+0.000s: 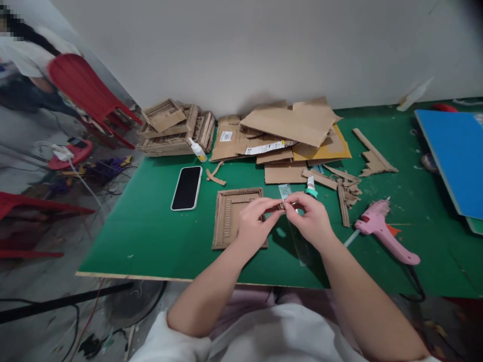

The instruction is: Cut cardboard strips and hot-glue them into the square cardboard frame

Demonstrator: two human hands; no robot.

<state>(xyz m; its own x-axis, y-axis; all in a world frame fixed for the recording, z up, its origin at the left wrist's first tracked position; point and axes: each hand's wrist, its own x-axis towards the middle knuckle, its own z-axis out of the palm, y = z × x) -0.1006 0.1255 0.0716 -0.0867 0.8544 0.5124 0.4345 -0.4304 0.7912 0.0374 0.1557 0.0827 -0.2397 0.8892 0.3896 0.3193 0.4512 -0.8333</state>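
Both hands meet over the table, fingertips pinched together. My left hand [254,217] and my right hand [310,219] hold a small piece of cardboard [281,206] between them, mostly covered by the fingers. Below my left hand lies a square cardboard panel [219,223] with a raised border and ribbed strips glued inside; the left hand and forearm hide its right part. A clear ruler [299,249] runs under my right hand. Just beyond that hand lies an object with a teal collar [311,192], partly hidden.
A pink glue gun [388,236] lies to the right, near cardboard scraps [349,188]. Left are a phone [186,188] and a white glue bottle [198,151]. Cardboard sheets [290,123] and stacked cardboard frames [171,143] stand by the wall. A blue board [453,156] lies far right.
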